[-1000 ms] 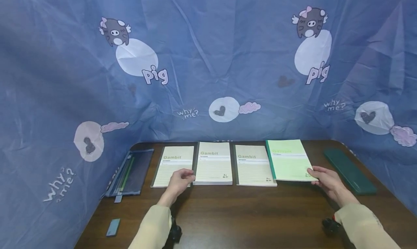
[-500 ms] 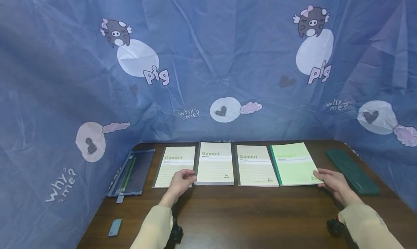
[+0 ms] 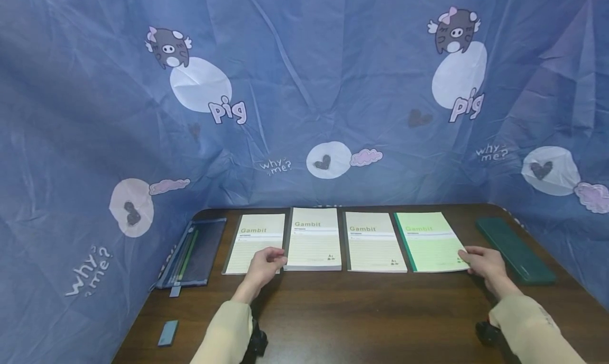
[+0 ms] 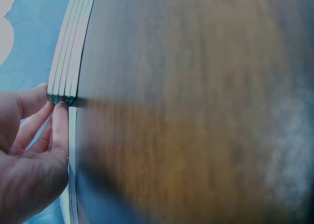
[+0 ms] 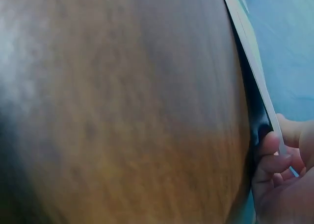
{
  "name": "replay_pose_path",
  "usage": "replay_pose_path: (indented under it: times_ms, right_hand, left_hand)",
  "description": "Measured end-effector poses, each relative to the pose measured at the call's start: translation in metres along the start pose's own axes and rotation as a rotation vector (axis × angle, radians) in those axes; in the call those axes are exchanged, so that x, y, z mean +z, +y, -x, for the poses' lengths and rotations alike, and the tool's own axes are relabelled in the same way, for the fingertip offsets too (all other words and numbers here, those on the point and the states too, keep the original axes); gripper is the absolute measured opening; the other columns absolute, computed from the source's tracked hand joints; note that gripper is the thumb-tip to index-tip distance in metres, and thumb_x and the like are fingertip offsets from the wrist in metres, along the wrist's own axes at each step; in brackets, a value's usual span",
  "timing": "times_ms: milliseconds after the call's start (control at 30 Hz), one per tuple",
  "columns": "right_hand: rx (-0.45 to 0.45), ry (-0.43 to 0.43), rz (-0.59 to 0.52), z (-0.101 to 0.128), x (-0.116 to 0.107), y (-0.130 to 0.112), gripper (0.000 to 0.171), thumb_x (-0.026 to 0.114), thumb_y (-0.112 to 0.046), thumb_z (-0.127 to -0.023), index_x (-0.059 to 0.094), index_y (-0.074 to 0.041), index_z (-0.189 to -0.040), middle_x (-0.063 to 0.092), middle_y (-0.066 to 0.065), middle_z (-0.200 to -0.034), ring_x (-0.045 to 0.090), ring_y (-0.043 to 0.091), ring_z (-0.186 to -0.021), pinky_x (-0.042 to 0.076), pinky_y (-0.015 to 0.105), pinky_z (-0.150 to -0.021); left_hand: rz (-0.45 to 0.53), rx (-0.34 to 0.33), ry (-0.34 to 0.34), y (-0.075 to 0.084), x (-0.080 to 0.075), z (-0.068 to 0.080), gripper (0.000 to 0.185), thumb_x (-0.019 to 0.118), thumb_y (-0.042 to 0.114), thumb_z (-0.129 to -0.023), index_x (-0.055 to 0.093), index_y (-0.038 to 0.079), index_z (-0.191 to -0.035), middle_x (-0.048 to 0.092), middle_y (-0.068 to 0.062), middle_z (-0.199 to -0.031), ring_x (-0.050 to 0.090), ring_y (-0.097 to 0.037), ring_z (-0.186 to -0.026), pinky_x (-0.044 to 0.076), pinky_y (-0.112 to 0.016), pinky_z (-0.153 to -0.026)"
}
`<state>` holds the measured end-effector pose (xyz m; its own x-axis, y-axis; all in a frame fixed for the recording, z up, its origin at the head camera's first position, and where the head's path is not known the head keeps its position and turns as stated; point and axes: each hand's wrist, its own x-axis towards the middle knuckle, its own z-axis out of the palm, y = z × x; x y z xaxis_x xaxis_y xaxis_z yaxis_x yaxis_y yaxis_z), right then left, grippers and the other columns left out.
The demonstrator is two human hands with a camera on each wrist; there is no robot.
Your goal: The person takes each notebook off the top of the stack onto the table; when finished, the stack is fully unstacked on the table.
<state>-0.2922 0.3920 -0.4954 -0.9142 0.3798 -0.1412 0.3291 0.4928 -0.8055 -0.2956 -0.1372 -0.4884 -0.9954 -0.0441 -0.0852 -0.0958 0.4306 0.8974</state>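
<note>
Four notebooks lie in a row on the dark table [image 3: 361,311]. Left of the green notebook [image 3: 430,242], the left hand [image 3: 263,266] rests at the near corner where the first cream notebook [image 3: 254,243] meets the thicker second one [image 3: 312,238], fingers loosely curled against their edges, gripping nothing I can make out. A third cream notebook [image 3: 372,241] sits just beside the green one. The right hand [image 3: 482,262] pinches the green notebook's near right corner. It looks thin, light and floppy; best held by the spine edge.
</note>
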Motion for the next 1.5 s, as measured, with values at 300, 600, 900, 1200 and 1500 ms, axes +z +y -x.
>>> replay_pose_path:
  times_ms: [300, 600, 900, 1200, 1500]
  right_hand:
    - [-0.059, 0.135, 0.170, 0.012, 0.004, -0.004, 0.054, 0.065, -0.030, -0.093, 0.058, 0.014, -0.123, 0.061, 0.034, -0.116, 0.063, 0.033, -0.082, 0.049, 0.041, -0.066]
    - [-0.055, 0.183, 0.300, 0.020, 0.003, -0.013, 0.050, 0.064, -0.033, -0.089, 0.060, 0.008, -0.116, 0.062, 0.032, -0.110, 0.058, 0.047, -0.093, 0.044, 0.054, -0.070]
    - [-0.070, 0.155, 0.239, 0.024, 0.008, -0.037, 0.049, 0.059, -0.033, -0.094, 0.056, 0.009, -0.121, 0.058, 0.033, -0.118, 0.056, 0.048, -0.101, 0.044, 0.056, -0.077]
    - [-0.178, 0.047, 0.167, 0.038, 0.044, -0.080, 0.044, 0.063, -0.029, -0.094, 0.063, 0.009, -0.116, 0.063, 0.026, -0.107, 0.058, 0.034, -0.090, 0.044, 0.039, -0.067]
    - [-0.235, -0.138, 0.036, 0.056, 0.104, -0.118, 0.036, 0.061, -0.021, -0.097, 0.064, 0.007, -0.120, 0.066, 0.020, -0.104, 0.064, 0.025, -0.080, 0.053, 0.032, -0.061]
  left_hand:
    - [0.008, 0.014, 0.000, -0.001, 0.000, 0.001, 0.028, 0.068, 0.010, -0.093, 0.066, -0.003, -0.118, 0.068, -0.010, -0.103, 0.063, -0.025, -0.098, 0.053, -0.040, -0.083]
    - [0.015, 0.013, 0.005, 0.000, 0.002, 0.001, 0.028, 0.067, 0.010, -0.093, 0.066, -0.003, -0.118, 0.068, -0.010, -0.103, 0.064, -0.025, -0.098, 0.053, -0.039, -0.084]
    - [0.001, 0.007, 0.000, -0.001, 0.001, 0.000, 0.029, 0.068, 0.012, -0.093, 0.066, -0.002, -0.119, 0.068, -0.010, -0.104, 0.063, -0.025, -0.099, 0.054, -0.039, -0.082]
    - [-0.004, -0.006, 0.005, 0.001, 0.001, -0.002, 0.029, 0.067, 0.013, -0.093, 0.066, -0.002, -0.118, 0.067, -0.012, -0.106, 0.063, -0.027, -0.101, 0.053, -0.043, -0.086]
    - [-0.027, -0.005, 0.045, 0.007, 0.005, -0.001, 0.030, 0.068, 0.013, -0.089, 0.065, -0.005, -0.113, 0.065, -0.014, -0.101, 0.063, -0.026, -0.092, 0.053, -0.040, -0.080]
